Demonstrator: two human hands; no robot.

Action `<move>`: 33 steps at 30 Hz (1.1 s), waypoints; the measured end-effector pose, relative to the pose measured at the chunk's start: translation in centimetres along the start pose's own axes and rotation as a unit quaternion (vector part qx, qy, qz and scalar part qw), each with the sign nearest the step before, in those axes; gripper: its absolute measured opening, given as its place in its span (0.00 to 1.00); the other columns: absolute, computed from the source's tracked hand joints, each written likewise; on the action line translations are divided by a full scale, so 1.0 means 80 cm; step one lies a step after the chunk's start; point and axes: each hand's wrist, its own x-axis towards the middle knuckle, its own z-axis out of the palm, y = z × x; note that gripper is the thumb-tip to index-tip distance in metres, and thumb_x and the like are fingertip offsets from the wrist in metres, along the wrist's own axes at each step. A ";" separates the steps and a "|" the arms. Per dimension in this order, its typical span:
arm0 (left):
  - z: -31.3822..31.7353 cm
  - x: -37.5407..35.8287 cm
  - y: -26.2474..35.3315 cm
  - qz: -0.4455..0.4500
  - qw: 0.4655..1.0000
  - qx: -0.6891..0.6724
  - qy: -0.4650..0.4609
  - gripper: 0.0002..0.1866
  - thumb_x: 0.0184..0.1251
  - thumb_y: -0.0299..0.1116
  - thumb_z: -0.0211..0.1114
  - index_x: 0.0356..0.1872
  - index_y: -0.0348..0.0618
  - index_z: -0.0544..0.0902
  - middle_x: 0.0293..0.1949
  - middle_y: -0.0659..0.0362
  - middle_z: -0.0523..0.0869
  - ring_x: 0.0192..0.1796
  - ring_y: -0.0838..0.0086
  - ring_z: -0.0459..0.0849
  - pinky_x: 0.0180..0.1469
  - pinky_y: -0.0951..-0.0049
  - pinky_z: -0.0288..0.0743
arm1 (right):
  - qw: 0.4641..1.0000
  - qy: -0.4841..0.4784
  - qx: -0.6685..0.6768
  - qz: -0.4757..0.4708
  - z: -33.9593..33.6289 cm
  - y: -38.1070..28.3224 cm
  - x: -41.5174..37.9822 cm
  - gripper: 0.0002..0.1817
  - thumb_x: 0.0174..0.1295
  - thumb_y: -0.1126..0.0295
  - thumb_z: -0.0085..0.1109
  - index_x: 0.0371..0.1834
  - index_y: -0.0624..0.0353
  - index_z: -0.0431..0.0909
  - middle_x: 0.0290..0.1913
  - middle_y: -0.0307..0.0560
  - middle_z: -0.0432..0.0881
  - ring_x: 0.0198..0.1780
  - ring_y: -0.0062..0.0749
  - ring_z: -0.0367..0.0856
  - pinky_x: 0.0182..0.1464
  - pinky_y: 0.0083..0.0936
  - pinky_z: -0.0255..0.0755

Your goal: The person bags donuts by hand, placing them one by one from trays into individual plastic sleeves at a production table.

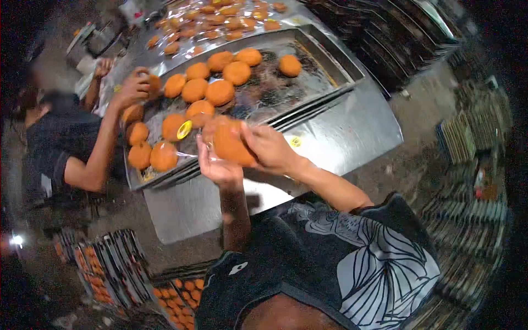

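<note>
In front of my chest, just over the near edge of a metal baking tray (328,88), I hold orange-brown round buns (234,144). My right hand (270,148) is closed round them from the right. At their left side, my left hand (219,168) grips a clear plastic bag (190,147) that stretches leftward. A yellow oval label (184,130) shows on the film. How far the buns sit inside the bag is blurred. Several loose buns (220,92) lie on the tray, mostly on its left half.
A co-worker (71,137) at the left reaches a hand (135,88) to a bun at the tray's edge. Bagged buns (220,22) cover the table's far end. A yellow sticker (296,142) lies on the metal table (352,137). Stacked trays (467,231) stand at the right.
</note>
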 end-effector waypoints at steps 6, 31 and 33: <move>0.049 -0.018 -0.060 -0.114 0.992 0.042 -0.041 0.27 0.60 0.48 0.45 0.55 0.39 0.62 0.50 0.50 0.71 0.52 0.59 0.71 0.54 0.57 0.64 | 0.984 -0.003 0.020 0.178 -0.027 0.008 0.005 0.46 0.45 0.65 0.60 0.63 0.71 0.41 0.50 0.61 0.68 0.49 0.49 0.69 0.52 0.33 0.64; -0.092 -0.023 -0.244 -0.165 0.571 0.721 -0.357 0.13 0.62 0.35 0.50 0.41 0.39 0.77 0.36 0.51 0.80 0.38 0.69 0.79 0.41 0.71 0.71 | 0.781 -0.203 0.311 0.501 -0.078 0.095 -0.256 0.15 0.48 0.71 0.59 0.41 0.61 0.75 0.30 0.47 0.79 0.31 0.25 0.76 0.38 0.24 0.69; -0.037 -0.043 -0.252 -0.111 0.634 0.709 -0.288 0.17 0.63 0.37 0.50 0.44 0.33 0.75 0.40 0.49 0.80 0.40 0.72 0.79 0.44 0.74 0.70 | 0.822 -0.102 0.301 0.472 -0.035 0.121 -0.303 0.16 0.48 0.70 0.60 0.42 0.59 0.74 0.29 0.46 0.78 0.30 0.25 0.75 0.35 0.24 0.69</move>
